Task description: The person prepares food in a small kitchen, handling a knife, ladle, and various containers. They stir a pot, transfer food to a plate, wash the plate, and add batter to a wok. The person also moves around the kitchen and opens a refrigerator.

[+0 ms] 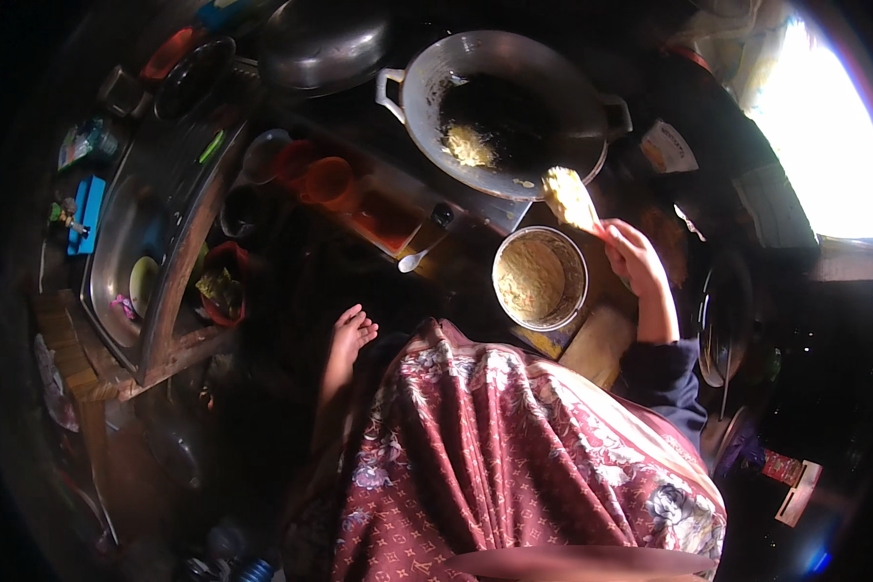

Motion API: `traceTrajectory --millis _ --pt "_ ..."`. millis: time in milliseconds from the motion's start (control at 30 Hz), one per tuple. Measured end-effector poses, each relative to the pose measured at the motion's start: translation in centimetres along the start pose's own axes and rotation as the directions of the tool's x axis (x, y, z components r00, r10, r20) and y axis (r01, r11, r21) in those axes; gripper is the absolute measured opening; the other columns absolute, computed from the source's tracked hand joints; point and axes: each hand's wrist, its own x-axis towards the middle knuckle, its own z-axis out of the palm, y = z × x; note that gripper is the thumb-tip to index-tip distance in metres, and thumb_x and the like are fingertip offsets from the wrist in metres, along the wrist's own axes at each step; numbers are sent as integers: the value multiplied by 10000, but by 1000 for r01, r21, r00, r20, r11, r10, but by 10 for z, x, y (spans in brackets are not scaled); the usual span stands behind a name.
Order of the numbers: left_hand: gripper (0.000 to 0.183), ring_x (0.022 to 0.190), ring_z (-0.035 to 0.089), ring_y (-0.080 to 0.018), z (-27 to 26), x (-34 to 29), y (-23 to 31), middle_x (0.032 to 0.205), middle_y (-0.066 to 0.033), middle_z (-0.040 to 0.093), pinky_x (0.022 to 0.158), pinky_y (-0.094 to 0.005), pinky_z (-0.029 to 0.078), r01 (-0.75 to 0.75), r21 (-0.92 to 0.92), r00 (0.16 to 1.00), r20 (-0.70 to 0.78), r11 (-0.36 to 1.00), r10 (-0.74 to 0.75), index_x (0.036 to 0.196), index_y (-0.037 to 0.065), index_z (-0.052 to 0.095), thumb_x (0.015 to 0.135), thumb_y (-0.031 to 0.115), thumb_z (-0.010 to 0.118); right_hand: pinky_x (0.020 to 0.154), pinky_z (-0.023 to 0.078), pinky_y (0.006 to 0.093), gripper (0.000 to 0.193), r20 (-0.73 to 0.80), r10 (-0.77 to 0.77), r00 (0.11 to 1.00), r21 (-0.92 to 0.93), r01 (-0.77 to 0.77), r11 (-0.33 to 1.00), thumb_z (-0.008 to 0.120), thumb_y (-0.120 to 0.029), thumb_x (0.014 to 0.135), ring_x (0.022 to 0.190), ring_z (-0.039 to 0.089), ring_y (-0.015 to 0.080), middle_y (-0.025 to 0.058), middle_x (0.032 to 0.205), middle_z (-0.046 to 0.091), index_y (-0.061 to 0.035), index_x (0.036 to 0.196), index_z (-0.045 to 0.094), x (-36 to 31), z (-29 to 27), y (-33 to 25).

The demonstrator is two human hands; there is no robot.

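My right hand (632, 257) is closed round the handle of a spoon (574, 201) heaped with pale, lumpy batter. The spoon is held tilted by the near right rim of a large two-handled wok (558, 68). Inside the wok, a clump of the same batter (469, 145) lies left of the dark middle. Left of and below my right hand stands a round pot (584, 281) containing thick batter (530, 278). My left hand (352, 333) hangs at the left of my patterned red cloth, fingers loosely stretched and holding nothing.
A white spoon (413, 262) lies near orange and red containers (328, 181). Further left are a metal sink (116, 281) and a red bowl of greens (225, 308). A large metal lid (325, 44) is left of the wok. Bright light enters at the right.
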Motion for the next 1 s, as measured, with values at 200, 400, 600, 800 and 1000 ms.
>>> traceTrajectory --millis 200,400,600,800,1000 --pt "403 732 578 -193 -38 -11 -5 796 -63 526 635 -301 510 -12 -23 994 -111 1000 9 1207 45 374 843 162 502 374 201 189 262 40 -102 994 -65 104 992 495 -255 854 429 292 25 -62 570 394 -61 1019 559 104 65 -51" --pt "471 743 560 -186 -76 -10 -8 811 -55 486 638 -294 505 -16 -166 994 -106 986 -2 1245 36 327 834 186 501 373 241 183 286 64 1 998 -198 12 980 464 -102 829 440 331 33 -40 643 429 -56 1110 494 225 116 -54" --pt "427 740 560 -185 -116 18 -21 819 -51 486 634 -294 490 -110 -81 992 -77 991 103 1197 45 381 824 203 518 532 441 309 315 -71 -414 908 -828 178 531 549 -176 737 567 559 192 78 665 587 -111 1044 580 280 146 -27" --pt "470 731 561 -183 -117 10 -10 813 -46 488 633 -304 479 20 -261 990 -131 965 -55 1206 44 376 809 228 548 652 465 351 343 -61 -531 845 -843 241 481 563 -218 724 733 601 279 145 800 614 -124 1054 570 255 157 -30" --pt "495 724 558 -182 -105 2 6 795 -41 496 643 -309 476 5 -267 986 -157 964 -48 1245 38 341 820 201 536 693 462 296 390 -127 -488 863 -782 216 585 584 -197 726 788 604 230 148 912 611 -110 1104 542 249 167 -23"
